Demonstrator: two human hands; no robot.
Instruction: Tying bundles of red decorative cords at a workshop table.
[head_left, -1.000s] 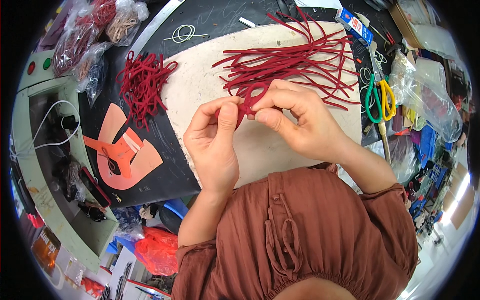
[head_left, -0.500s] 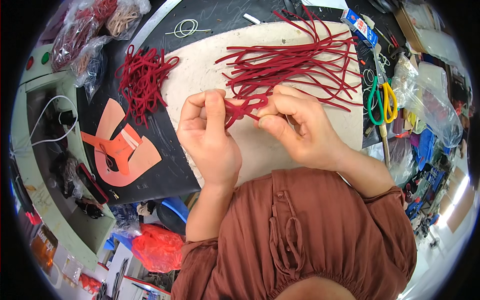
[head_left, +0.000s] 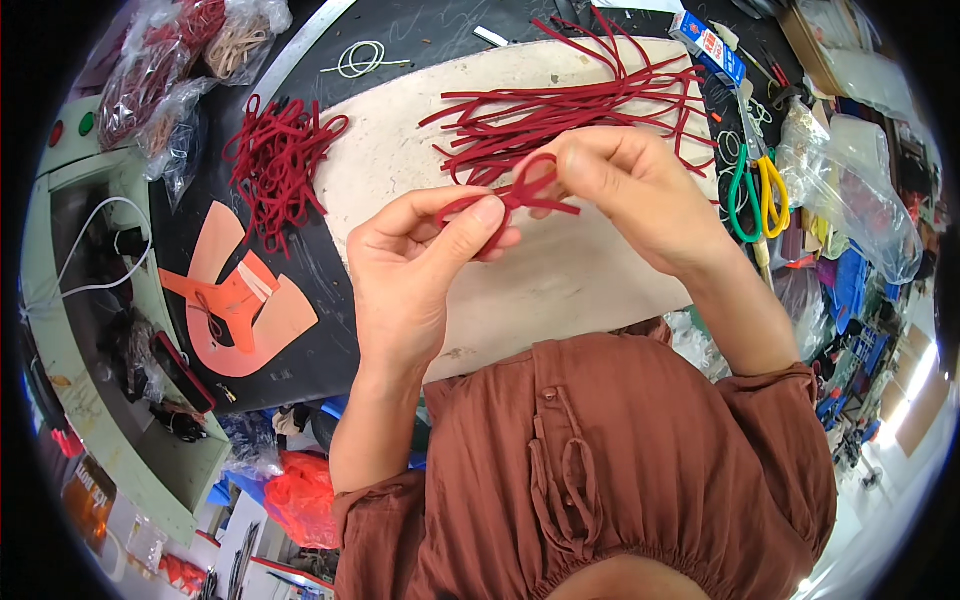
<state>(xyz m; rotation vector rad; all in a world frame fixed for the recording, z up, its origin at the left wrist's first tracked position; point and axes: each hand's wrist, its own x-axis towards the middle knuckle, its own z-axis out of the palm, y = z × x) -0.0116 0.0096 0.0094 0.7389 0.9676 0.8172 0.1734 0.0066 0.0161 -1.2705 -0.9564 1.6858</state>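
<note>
Between my two hands is a dark red cord bow (head_left: 520,192), with loops on both sides and a loose end sticking out to the right. My left hand (head_left: 420,245) pinches its left loops near the knot between thumb and fingers. With thumb and forefinger, my right hand (head_left: 630,190) grips the upper right loop. Beyond my hands lies a spread of straight dark red cords (head_left: 560,115) on the pale board (head_left: 560,280). To the left, a heap of looped and knotted dark red cords (head_left: 280,170) rests partly on the board's edge.
Orange and peach cut pieces (head_left: 240,300) lie left on the black table. Scissors with green and yellow handles (head_left: 760,200) are at the right, near a blue and white box (head_left: 708,48) and clear plastic bags (head_left: 865,200). A coil of pale cord (head_left: 362,60) lies at the back.
My right hand has shifted right and up, from the cord end to the upper right loop. My left thumb has tilted over the bow, whose loops now look rounder.
</note>
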